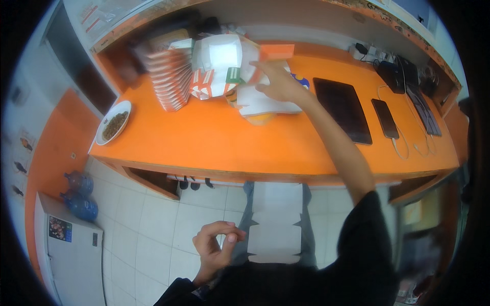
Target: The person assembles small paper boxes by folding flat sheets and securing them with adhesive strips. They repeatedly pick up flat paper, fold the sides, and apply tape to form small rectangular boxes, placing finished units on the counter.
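My right hand [280, 84] reaches across the orange counter, fingers spread, at the right side of an open paper food box [218, 51]. The fingertips are blurred; contact with the box cannot be made out. That box is white inside, with orange and green print outside. Under the hand lie flat white carton blanks [268, 104]. To the left leans a row of nested orange-and-white cartons [166, 81]. An unfolded white carton blank [275, 239] rests on my lap. Just left of it hovers my left hand [217, 245], fingers curled together with nothing visible in them.
A bowl of brown food [116, 125] stands at the counter's left end. On the right lie a black tablet [342, 109], a phone [384, 118] on a cable, and another dark device [423, 109]. A raised shelf edge [306, 6] runs along the back.
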Motion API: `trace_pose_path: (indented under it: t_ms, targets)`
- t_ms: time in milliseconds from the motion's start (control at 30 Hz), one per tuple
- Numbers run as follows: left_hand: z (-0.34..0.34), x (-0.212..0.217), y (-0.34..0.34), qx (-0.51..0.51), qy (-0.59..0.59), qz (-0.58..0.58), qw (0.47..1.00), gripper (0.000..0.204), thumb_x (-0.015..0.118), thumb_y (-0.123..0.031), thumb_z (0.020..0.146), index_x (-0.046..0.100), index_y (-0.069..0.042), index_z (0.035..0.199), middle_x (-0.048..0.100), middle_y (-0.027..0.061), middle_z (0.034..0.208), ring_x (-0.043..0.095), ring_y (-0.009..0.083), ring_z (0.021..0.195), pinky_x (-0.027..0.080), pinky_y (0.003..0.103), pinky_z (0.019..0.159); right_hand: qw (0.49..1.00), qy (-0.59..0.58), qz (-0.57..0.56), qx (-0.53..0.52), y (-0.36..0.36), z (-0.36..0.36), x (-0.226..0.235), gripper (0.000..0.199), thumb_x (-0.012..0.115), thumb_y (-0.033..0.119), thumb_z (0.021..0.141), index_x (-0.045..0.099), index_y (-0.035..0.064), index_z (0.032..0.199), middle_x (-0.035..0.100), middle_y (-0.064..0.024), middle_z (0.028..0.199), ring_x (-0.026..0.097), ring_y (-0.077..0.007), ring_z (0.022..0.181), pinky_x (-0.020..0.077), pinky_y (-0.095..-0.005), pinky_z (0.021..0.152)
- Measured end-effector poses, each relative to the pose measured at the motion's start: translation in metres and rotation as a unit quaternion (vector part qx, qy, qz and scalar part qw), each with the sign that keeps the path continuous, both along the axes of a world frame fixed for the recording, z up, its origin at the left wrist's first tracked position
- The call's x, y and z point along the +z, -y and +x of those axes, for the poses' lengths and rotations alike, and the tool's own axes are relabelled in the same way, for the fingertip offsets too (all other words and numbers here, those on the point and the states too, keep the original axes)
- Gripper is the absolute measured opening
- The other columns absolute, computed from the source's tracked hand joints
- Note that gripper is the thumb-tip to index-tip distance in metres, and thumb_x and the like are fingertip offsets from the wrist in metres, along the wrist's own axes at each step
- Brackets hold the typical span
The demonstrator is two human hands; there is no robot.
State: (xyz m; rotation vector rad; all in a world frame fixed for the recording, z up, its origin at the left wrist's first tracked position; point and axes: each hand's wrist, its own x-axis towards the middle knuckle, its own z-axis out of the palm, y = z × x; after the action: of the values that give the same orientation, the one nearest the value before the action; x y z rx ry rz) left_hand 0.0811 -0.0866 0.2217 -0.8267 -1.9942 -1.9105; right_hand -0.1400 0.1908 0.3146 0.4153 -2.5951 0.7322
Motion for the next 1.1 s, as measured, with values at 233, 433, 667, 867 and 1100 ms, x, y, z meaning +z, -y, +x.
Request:
trace_pose_path:
  t_ms: [233, 433, 667, 867, 1100]
  targets:
    - [-0.029, -0.008, 0.007, 0.068, 0.075, -0.094, 0.990, 0.012, 0.061, -0.004, 0.087, 0.060, 0.002, 0.097, 0.068, 0.0125, 0.080, 0.067, 0.0171, 0.073, 0.053, 0.026, 0.066, 0.993, 0.058, -0.101, -0.004, -0.023, 0.048, -0.033, 0.046, 0.064, 0.015, 0.082, 0.051, 0.0073, 0.125, 0.054, -0.0186, 0.124, 0.053, -0.0326, 0.112, 0.0403, -0.0391, 0.099]
    - [-0.041, -0.013, -0.013, 0.031, 0.053, -0.138, 0.989, 0.009, 0.062, -0.004, 0.086, 0.063, 0.001, 0.094, 0.068, 0.0124, 0.086, 0.066, 0.0173, 0.072, 0.052, 0.026, 0.065, 0.993, 0.100, 0.029, -0.056, -0.053, 0.059, -0.052, 0.049, 0.073, 0.025, 0.078, 0.058, 0.0084, 0.121, 0.054, -0.0156, 0.127, 0.046, -0.0295, 0.121, 0.0359, -0.0367, 0.104]
    - [-0.047, -0.034, -0.031, -0.088, 0.072, -0.227, 0.967, 0.014, 0.062, -0.009, 0.087, 0.063, 0.000, 0.098, 0.066, 0.0132, 0.090, 0.065, 0.0230, 0.080, 0.052, 0.031, 0.071, 0.996, 0.085, -0.029, 0.005, -0.062, 0.054, -0.042, 0.033, 0.070, 0.020, 0.081, 0.065, 0.0060, 0.110, 0.062, -0.0139, 0.115, 0.055, -0.0276, 0.110, 0.0418, -0.0348, 0.096]
    - [-0.074, -0.140, -0.037, -0.017, 0.222, -0.300, 0.928, 0.036, 0.061, -0.021, 0.088, 0.055, -0.003, 0.118, 0.061, 0.0200, 0.104, 0.059, 0.0324, 0.100, 0.048, 0.039, 0.084, 0.974, 0.110, -0.130, 0.148, -0.011, 0.175, -0.064, 0.018, 0.067, 0.017, 0.083, 0.067, 0.0045, 0.096, 0.067, -0.0124, 0.098, 0.065, -0.0241, 0.088, 0.0508, -0.0311, 0.078]
    - [-0.103, -0.212, -0.083, 0.001, 0.380, -0.148, 0.913, 0.040, 0.049, -0.026, 0.096, 0.051, 0.002, 0.125, 0.059, 0.0199, 0.115, 0.056, 0.0242, 0.104, 0.042, 0.031, 0.091, 0.950, 0.240, -0.201, 0.012, 0.033, 0.177, -0.226, 0.027, 0.066, 0.023, 0.085, 0.063, 0.0077, 0.107, 0.063, -0.0155, 0.107, 0.055, -0.0300, 0.109, 0.0426, -0.0395, 0.093]
